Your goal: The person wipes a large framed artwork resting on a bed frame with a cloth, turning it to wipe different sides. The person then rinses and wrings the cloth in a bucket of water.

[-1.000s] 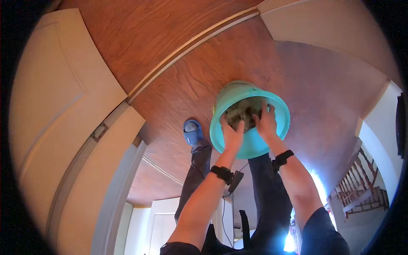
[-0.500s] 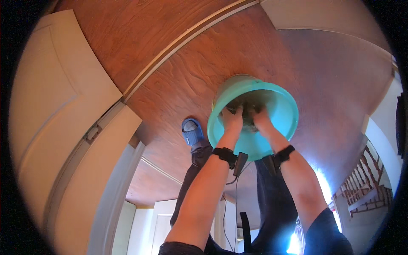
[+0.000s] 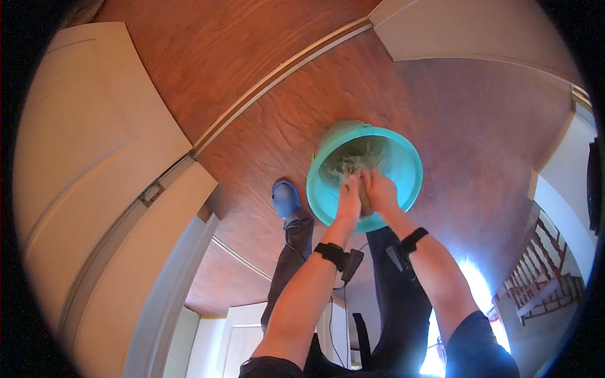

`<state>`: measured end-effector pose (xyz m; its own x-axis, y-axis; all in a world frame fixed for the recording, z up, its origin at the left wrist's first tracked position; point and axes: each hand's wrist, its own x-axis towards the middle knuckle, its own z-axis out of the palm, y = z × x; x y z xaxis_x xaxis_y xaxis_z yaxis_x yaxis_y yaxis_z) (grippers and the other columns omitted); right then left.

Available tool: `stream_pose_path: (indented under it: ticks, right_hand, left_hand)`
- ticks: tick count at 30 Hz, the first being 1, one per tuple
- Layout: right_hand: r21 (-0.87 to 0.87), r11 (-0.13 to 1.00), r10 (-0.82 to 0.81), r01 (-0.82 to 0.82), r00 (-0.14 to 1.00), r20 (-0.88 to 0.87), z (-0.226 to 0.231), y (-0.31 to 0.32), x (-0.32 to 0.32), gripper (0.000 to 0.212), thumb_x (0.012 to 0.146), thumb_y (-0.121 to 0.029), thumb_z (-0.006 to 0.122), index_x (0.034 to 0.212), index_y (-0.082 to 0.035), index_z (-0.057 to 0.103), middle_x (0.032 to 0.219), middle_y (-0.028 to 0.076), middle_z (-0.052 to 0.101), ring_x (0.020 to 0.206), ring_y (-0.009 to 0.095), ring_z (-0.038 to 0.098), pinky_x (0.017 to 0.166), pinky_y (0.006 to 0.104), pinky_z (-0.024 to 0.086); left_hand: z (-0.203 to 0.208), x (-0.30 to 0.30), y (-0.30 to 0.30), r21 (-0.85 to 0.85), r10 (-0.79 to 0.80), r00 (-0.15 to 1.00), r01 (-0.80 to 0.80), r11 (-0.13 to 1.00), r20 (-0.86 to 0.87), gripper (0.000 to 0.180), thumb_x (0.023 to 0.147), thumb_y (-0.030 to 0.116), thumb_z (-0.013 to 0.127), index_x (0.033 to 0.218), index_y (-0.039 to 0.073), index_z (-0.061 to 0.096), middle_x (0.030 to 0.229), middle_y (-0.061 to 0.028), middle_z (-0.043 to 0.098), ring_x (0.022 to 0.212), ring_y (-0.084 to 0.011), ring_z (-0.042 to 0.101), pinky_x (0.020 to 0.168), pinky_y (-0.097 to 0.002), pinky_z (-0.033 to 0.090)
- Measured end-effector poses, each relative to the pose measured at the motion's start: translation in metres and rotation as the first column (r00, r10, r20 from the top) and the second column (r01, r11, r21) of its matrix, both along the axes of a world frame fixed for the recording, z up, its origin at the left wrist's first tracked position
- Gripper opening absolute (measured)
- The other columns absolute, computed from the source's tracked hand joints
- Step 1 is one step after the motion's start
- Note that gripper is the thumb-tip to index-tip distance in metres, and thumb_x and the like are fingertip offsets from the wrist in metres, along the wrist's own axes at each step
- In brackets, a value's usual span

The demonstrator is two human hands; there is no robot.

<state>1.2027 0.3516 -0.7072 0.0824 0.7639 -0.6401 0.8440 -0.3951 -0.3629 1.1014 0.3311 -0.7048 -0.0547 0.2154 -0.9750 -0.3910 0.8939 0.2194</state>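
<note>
A turquoise bucket [image 3: 413, 170] stands on the floor in front of me with murky water [image 3: 337, 151] inside, its surface stirred and splashing. Over its near side, my left hand [image 3: 348, 200] and my right hand [image 3: 382, 192] are close together, both closed on a wet brownish cloth [image 3: 365, 200]. Part of the cloth shows between the hands and hangs toward my wrists; the rest is hidden by my fingers. Each wrist wears a black strap with a small device, the left strap [image 3: 332, 253] and the right strap [image 3: 413, 240].
Reddish-brown wood-look floor [image 3: 252, 132] surrounds the bucket, crossed by a raised threshold strip [image 3: 283, 69]. My foot in a blue slipper [image 3: 285, 198] is left of the bucket. A cream door [image 3: 94, 126] is at left, a wooden stair railing [image 3: 535, 258] at right. A thin cable [image 3: 331, 327] hangs near my legs.
Both hands have risen from deep inside the bucket toward its near rim and drawn together, bringing up the cloth. The water now splashes. The bucket appears slightly further left in view.
</note>
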Motion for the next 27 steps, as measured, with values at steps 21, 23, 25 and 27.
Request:
stream_pose_path:
  ticks: [21,23,25,27]
  right_hand:
    - [-0.393,0.882,-0.438,0.261,0.762,-0.478,0.005,0.011,0.004,0.028,0.081,-0.017,0.068,0.104,-0.004,0.06,0.088,0.008,0.062,0.079,0.016,0.059,0.068,0.0308,0.049]
    - [-0.472,0.841,-0.534,0.265,0.551,-0.641,0.063,0.008,0.002,0.024,0.08,-0.018,0.071,0.094,-0.005,0.058,0.079,-0.001,0.056,0.069,0.006,0.052,0.062,0.0235,0.044]
    - [-0.346,0.914,-0.402,0.213,0.599,-0.692,0.078,-0.01,-0.002,0.022,0.08,-0.017,0.071,0.092,-0.004,0.058,0.079,-0.001,0.055,0.071,0.005,0.051,0.062,0.024,0.043]
    - [-0.249,0.952,-0.3,0.177,0.699,-0.649,0.085,-0.008,-0.007,0.02,0.082,-0.018,0.069,0.09,-0.004,0.057,0.078,0.003,0.057,0.072,0.01,0.055,0.062,0.0269,0.044]
  left_hand:
    - [-0.041,-0.037,0.032,0.314,-0.256,0.945,0.311,0.897,-0.205,0.071,0.088,0.042,0.059,0.14,0.002,0.034,0.14,-0.0211,0.037,0.131,-0.0333,0.034,0.108,-0.0391,0.029]
    - [-0.039,-0.032,0.032,0.305,-0.208,0.973,0.229,0.924,-0.099,0.071,0.09,0.048,0.056,0.14,0.002,0.036,0.137,-0.0179,0.042,0.126,-0.0301,0.041,0.106,-0.0374,0.033]
    - [-0.04,-0.035,0.034,0.103,0.082,0.909,-0.135,0.985,0.409,0.072,0.09,0.056,0.051,0.138,0.004,0.039,0.127,-0.012,0.052,0.113,-0.0243,0.051,0.096,-0.0341,0.041]
    - [-0.034,-0.03,0.03,0.069,0.12,0.892,-0.166,0.984,0.436,0.067,0.089,0.059,0.05,0.129,0.005,0.049,0.115,-0.0078,0.057,0.099,-0.0202,0.056,0.087,-0.0328,0.046]
